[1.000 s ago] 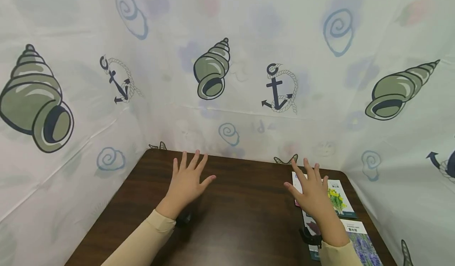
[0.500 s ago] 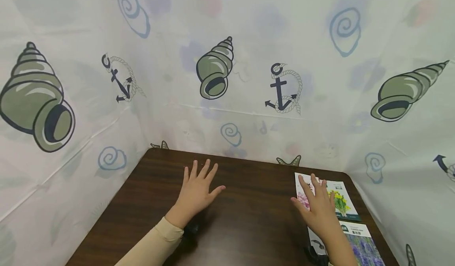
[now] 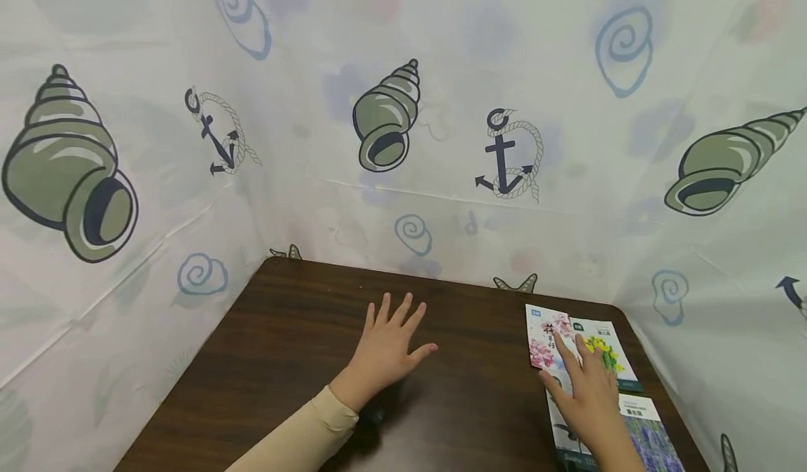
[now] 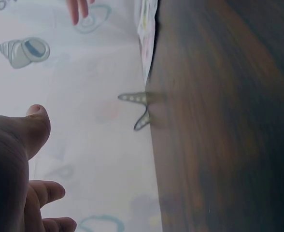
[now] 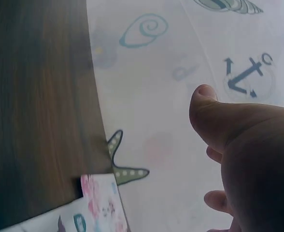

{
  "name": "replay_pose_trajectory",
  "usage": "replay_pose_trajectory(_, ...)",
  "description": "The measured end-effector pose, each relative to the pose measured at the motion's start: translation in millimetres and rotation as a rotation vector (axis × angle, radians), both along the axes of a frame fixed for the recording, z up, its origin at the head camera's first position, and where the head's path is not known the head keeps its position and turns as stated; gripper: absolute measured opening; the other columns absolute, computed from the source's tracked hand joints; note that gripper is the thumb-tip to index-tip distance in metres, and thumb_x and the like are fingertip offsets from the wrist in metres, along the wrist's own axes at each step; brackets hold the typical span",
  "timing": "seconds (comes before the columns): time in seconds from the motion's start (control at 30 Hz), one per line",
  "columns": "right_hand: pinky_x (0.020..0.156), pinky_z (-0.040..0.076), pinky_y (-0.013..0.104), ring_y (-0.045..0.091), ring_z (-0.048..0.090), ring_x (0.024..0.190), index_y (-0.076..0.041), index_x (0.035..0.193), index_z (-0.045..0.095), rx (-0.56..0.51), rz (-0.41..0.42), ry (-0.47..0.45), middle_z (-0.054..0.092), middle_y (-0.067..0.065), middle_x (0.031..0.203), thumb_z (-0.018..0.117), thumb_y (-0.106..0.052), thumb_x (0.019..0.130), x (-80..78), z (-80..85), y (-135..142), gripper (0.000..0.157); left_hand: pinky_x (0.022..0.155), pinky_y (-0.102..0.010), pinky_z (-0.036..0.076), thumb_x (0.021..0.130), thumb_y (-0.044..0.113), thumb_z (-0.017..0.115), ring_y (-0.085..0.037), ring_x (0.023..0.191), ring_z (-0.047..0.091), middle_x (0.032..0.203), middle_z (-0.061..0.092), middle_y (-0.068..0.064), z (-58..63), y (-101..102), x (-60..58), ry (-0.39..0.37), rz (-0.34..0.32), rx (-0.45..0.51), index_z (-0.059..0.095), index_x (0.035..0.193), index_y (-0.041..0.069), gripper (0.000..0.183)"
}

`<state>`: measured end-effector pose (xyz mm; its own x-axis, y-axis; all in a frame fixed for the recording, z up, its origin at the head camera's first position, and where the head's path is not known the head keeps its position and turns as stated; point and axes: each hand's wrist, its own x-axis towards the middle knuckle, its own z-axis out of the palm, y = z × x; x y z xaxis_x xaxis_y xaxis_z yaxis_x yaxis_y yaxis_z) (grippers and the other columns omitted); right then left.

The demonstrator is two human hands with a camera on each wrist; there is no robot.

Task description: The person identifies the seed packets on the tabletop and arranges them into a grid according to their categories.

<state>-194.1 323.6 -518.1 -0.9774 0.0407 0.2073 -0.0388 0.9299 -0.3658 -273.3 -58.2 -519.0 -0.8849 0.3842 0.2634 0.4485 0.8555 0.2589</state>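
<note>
My left hand [image 3: 386,349] hovers over the middle of the dark wooden table with its fingers spread, holding nothing. At the right side my right hand [image 3: 589,391], fingers also spread, is over several flower-picture packets, which look like seed packets. One packet shows pink blossoms [image 3: 541,349], and beside it lies a packet with yellow flowers [image 3: 621,360]. Nearer the front are a packet with purple flower spikes [image 3: 656,444] and a white packet with a dark picture [image 3: 560,416], partly hidden by the hand. In the right wrist view, the thumb [image 5: 205,104] stands apart from the fingers.
The brown table [image 3: 302,297] has rounded far corners. White cloth [image 3: 302,213] printed with shells, anchors and starfish rises along its back and both sides. The packets lie near the table's right edge.
My left hand has moved right and slightly nearer me. The right hand has come down and a little right over the packets, uncovering more of the pink one. The head view has shifted slightly.
</note>
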Motion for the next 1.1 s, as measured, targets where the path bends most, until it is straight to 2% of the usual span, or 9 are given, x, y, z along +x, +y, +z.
replay_pose_trajectory(0.23, 0.108, 0.011, 0.097, 0.077, 0.015, 0.153, -0.02, 0.175, 0.029, 0.02, -0.058, -0.028, 0.024, 0.04, 0.171, 0.065, -0.06, 0.106, 7.0, -9.7, 22, 0.087, 0.131, -0.075, 0.019, 0.104, 0.08, 0.044, -0.051, 0.167, 0.016, 0.182, 0.026, -0.009, -5.1, 31, 6.0, -0.02, -0.061, -0.039, 0.033, 0.174, 0.03, 0.086)
replay_pose_trajectory(0.4, 0.106, 0.01, 0.099, 0.081, 0.012, 0.149, -0.017, 0.176, 0.023, 0.017, -0.094, -0.069, 0.021, 0.044, 0.17, 0.06, -0.061, 0.108, 13.8, -19.7, 43, 0.089, 0.132, -0.072, 0.02, 0.104, 0.081, 0.04, -0.048, 0.168, 0.016, 0.183, 0.025, -0.006, -11.8, 60, 12.8, -0.043, -0.139, -0.072, 0.027, 0.175, 0.034, 0.086)
replay_pose_trajectory(0.57, 0.108, 0.008, 0.098, 0.081, 0.005, 0.149, -0.014, 0.176, 0.015, -0.009, -0.144, -0.181, 0.011, 0.047, 0.17, 0.054, -0.065, 0.109, 18.2, -29.9, 65, 0.093, 0.132, -0.069, 0.025, 0.105, 0.08, 0.041, -0.047, 0.168, 0.02, 0.182, 0.028, -0.006, -18.0, 86, 22.4, -0.03, -0.222, -0.107, 0.029, 0.174, 0.036, 0.083)
replay_pose_trajectory(0.77, 0.112, 0.004, 0.096, 0.077, -0.004, 0.152, -0.01, 0.176, 0.009, -0.06, -0.202, -0.327, -0.002, 0.045, 0.172, 0.043, -0.069, 0.11, 17.1, -37.7, 90, 0.094, 0.134, -0.061, 0.027, 0.106, 0.081, 0.036, -0.045, 0.168, 0.021, 0.181, 0.028, -0.003, -17.1, 118, 30.9, -0.037, -0.315, -0.144, 0.031, 0.173, 0.038, 0.08)
replay_pose_trajectory(0.87, 0.114, 0.007, 0.094, 0.078, -0.001, 0.152, -0.006, 0.174, 0.011, -0.077, -0.231, -0.354, 0.0, 0.047, 0.17, 0.044, -0.068, 0.111, 15.7, -45.4, 100, 0.095, 0.135, -0.057, 0.027, 0.105, 0.082, 0.033, -0.042, 0.169, 0.02, 0.182, 0.027, 0.0, -16.1, 134, 32.9, -0.068, -0.358, -0.161, 0.029, 0.173, 0.039, 0.081)
replay_pose_trajectory(1.0, 0.113, 0.005, 0.094, 0.081, -0.004, 0.149, -0.002, 0.173, 0.008, -0.117, -0.214, -0.427, -0.002, 0.052, 0.166, 0.042, -0.066, 0.112, 15.3, -54.8, 116, 0.095, 0.136, -0.054, 0.027, 0.105, 0.082, 0.035, -0.039, 0.169, 0.021, 0.182, 0.026, 0.004, -14.5, 157, 32.9, -0.108, -0.399, -0.178, 0.03, 0.173, 0.041, 0.079)
replay_pose_trajectory(1.1, 0.117, 0.01, 0.092, 0.078, 0.001, 0.152, 0.001, 0.172, 0.012, -0.146, -0.208, -0.469, 0.0, 0.053, 0.166, 0.043, -0.059, 0.113, 15.9, -60.9, 124, 0.089, 0.136, -0.05, 0.027, 0.106, 0.08, 0.038, -0.035, 0.17, 0.022, 0.182, 0.025, 0.009, -14.9, 175, 31.9, -0.141, -0.442, -0.207, 0.03, 0.172, 0.043, 0.077)
